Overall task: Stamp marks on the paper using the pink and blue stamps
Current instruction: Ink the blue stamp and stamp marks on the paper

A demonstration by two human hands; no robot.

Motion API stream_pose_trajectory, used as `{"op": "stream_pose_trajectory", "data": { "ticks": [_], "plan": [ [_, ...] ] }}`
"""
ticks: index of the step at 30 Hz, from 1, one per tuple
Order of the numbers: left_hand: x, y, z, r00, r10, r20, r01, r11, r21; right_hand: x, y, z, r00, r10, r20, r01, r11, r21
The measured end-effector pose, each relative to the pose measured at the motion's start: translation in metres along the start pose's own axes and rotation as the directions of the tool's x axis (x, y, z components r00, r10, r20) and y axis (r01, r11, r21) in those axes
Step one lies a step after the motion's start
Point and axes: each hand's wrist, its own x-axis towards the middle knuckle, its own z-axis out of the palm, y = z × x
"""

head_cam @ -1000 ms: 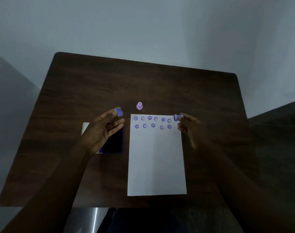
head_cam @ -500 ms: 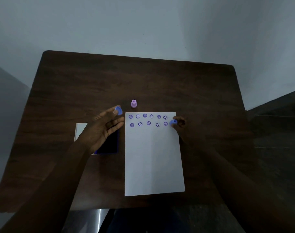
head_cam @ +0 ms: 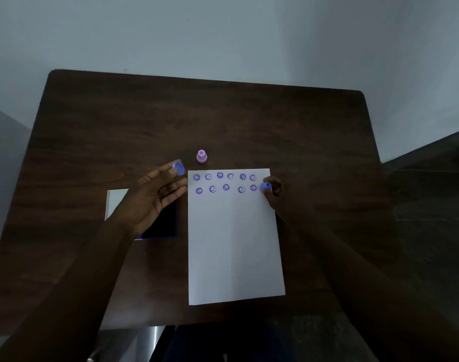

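While the right hand (head_cam: 275, 197) presses a small round blue plastic stamp (head_cam: 265, 187) onto the flat white paper (head_cam: 233, 244), the left hand (head_cam: 155, 199) pinches a round blue cap (head_cam: 178, 168).

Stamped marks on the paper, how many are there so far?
11 visible on the paper: six in the top row, five in the second row. The blue stamp in the right hand at that row's end may hide another.

Dark wooden table (head_cam: 223, 121), grey wall (head_cam: 223, 35)

table (head_cam: 249, 121): dark matt wood grain | paper (head_cam: 233, 244): smooth matt white | pink stamp (head_cam: 201, 156): plastic
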Motion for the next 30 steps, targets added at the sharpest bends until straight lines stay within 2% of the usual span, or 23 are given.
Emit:
{"op": "stream_pose_trajectory", "data": {
  "ticks": [4,9,14,21,25,30],
  "plan": [
    [0.007,-0.003,-0.001,1.0,-0.013,-0.002,0.013,1.0,-0.01,0.003,0.005,0.002,0.998,0.003,0.057,0.0,0.999,-0.051],
    [0.013,-0.006,-0.002,1.0,-0.003,-0.005,0.003,1.0,-0.003,0.003,0.006,0.005,0.991,-0.095,-0.092,0.092,0.995,-0.038],
    [0.02,-0.01,-0.002,1.0,-0.008,-0.018,0.008,1.0,-0.011,0.009,0.013,0.007,0.999,-0.028,-0.025,0.027,1.0,-0.009],
    [0.024,-0.013,-0.004,1.0,0.0,-0.026,0.0,1.0,-0.017,0.003,0.007,0.002,0.977,-0.127,-0.171,0.117,0.991,-0.068],
    [0.026,-0.016,-0.006,0.999,-0.004,-0.045,0.004,1.0,-0.016,0.002,0.004,0.0,0.958,-0.193,-0.214,0.182,0.981,-0.069],
    [0.024,-0.018,-0.006,0.999,0.002,-0.043,-0.003,1.0,-0.025,0.0,-0.001,-0.004,0.958,-0.187,-0.216,0.178,0.982,-0.06]
  ]
}}
